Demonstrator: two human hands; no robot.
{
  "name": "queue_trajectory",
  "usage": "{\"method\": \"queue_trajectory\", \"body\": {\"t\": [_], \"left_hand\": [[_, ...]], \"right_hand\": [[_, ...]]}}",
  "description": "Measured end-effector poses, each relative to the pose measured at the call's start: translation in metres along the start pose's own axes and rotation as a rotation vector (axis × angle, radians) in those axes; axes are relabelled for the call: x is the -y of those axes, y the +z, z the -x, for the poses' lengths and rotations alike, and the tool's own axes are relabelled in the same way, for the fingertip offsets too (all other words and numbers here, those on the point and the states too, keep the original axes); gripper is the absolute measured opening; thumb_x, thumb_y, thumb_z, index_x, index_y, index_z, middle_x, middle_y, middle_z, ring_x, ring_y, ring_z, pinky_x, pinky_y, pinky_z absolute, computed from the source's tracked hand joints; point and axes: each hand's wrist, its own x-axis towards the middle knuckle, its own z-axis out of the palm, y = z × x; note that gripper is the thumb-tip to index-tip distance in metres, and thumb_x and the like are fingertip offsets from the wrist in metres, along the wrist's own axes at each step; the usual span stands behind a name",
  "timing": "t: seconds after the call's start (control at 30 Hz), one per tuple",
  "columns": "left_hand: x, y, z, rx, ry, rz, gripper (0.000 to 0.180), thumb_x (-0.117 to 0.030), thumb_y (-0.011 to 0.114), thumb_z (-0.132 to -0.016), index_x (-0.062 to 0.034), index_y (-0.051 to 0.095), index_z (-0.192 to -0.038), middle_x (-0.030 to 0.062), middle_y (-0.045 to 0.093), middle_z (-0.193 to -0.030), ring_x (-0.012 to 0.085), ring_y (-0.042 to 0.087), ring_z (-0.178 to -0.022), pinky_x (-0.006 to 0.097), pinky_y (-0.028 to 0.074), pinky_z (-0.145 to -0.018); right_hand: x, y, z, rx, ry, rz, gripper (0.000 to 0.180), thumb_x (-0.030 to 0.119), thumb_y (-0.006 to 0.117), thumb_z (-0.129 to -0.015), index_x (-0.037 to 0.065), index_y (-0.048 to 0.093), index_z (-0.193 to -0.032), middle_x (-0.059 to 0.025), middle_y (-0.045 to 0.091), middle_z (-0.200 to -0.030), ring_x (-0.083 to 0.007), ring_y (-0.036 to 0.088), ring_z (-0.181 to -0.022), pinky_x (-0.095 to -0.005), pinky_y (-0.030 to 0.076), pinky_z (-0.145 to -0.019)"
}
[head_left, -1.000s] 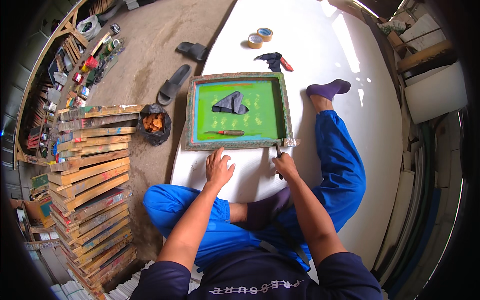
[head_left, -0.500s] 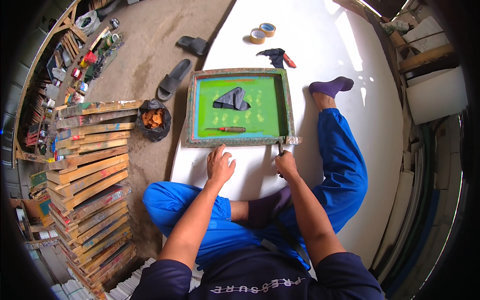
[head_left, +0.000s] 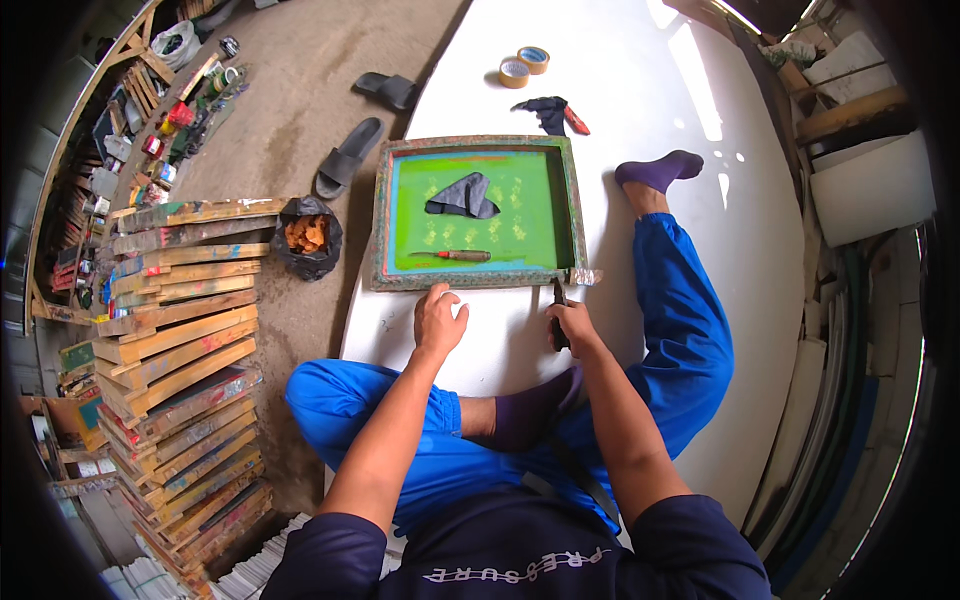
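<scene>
Near the centre of the picture, wooden frame (head_left: 480, 282) lies flat on the white table (head_left: 690, 330), green panel (head_left: 530, 225) inside it, face up.

Changes vs half a second ago: more of the black handle on the dark tool (head_left: 557, 337) now shows below the right hand (head_left: 573, 322). Left hand (head_left: 439, 318) has shifted slightly up the picture. Wooden frame, dark cloth (head_left: 464, 197) and thin tool (head_left: 460, 255) look the same.

Pose: both forearms rise from the lower edge, converging toward the wooden frame's lower side. Right hand is closed around the dark tool, just below the lower right corner. Left hand is half open, fingers loosely bent, thumb spread toward picture right, no object visible in it. Its fingertips are at the lower rim; can't tell if they touch.

Orientation: wooden frame's long axis runs left-right, right end a touch lower. Dark tool's long axis runs roughly up-down; upper end points at the lower right corner, next to a shiny strip (head_left: 588, 276). Contact there unclear. Thin tool lies left-right along the panel's lower part, narrow end to the left, brown handle right. Dark cloth sits above it.

Around: two tape rolls (head_left: 514, 74) at top centre, black bag (head_left: 316, 266) left of the wooden frame.
</scene>
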Motion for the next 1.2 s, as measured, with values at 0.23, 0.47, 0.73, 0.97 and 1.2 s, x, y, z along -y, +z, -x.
{"method": "queue_trajectory", "body": {"t": [0.23, 0.47, 0.73, 0.97, 1.2], "left_hand": [[0.0, -0.011, 0.0, -0.023, 0.018, 0.104, 0.021, -0.022, 0.079, -0.086, -0.0033, 0.073, -0.095, 0.0162, 0.07, -0.118, 0.0352, 0.066, -0.111, 0.042, 0.052, -0.097], [-0.015, -0.009, 0.019, 0.102, -0.141, 0.626, 0.024, -0.022, 0.07, -0.097, -0.0017, 0.073, -0.11, 0.0152, 0.076, -0.1, 0.0217, 0.074, -0.095, 0.034, 0.056, -0.083], [0.022, -0.028, 0.036, 0.029, -0.187, 0.546, 0.02, -0.02, 0.067, -0.099, 0.0001, 0.069, -0.097, 0.0097, 0.071, -0.08, 0.017, 0.07, -0.076, 0.032, 0.055, -0.07], [0.077, -0.062, 0.031, -0.075, -0.557, -0.016, 0.026, -0.033, 0.072, -0.09, -0.0071, 0.074, -0.088, 0.02, 0.073, -0.088, 0.0428, 0.07, -0.089, 0.051, 0.054, -0.076], [0.061, -0.059, 0.024, -0.021, -0.684, -0.063, 0.031, -0.04, 0.076, -0.087, -0.0089, 0.076, -0.09, 0.0155, 0.075, -0.095, 0.0384, 0.07, -0.093, 0.05, 0.054, -0.08]], "right_hand": [[-0.002, 0.003, 0.02, 0.235, -0.033, -0.132, 0.015, 0.012, 0.06, -0.089, 0.0, 0.06, -0.099, -0.0138, 0.061, -0.065, -0.0236, 0.057, -0.046, -0.0386, 0.047, -0.043], [-0.007, 0.078, 0.055, 0.492, 0.003, 0.029, 0.015, 0.01, 0.058, -0.09, 0.001, 0.061, -0.102, -0.0122, 0.063, -0.069, -0.022, 0.06, -0.049, -0.0355, 0.049, -0.045], [-0.009, 0.13, 0.056, 0.714, 0.175, 0.078, 0.037, 0.012, 0.056, -0.095, 0.002, 0.056, -0.13, -0.0178, 0.071, -0.086, -0.0273, 0.071, -0.067, -0.0396, 0.058, -0.056], [-0.016, 0.15, 0.052, 0.713, 0.216, 0.143, 0.053, 0.012, 0.055, -0.098, 0.002, 0.044, -0.148, -0.02, 0.07, -0.105, -0.0316, 0.074, -0.086, -0.0433, 0.061, -0.067], [-0.02, 0.095, 0.034, 0.231, -0.05, 0.302, 0.028, 0.013, 0.061, -0.092, -0.003, 0.057, -0.115, -0.0124, 0.065, -0.086, -0.0213, 0.066, -0.07, -0.0365, 0.055, -0.06]]}}
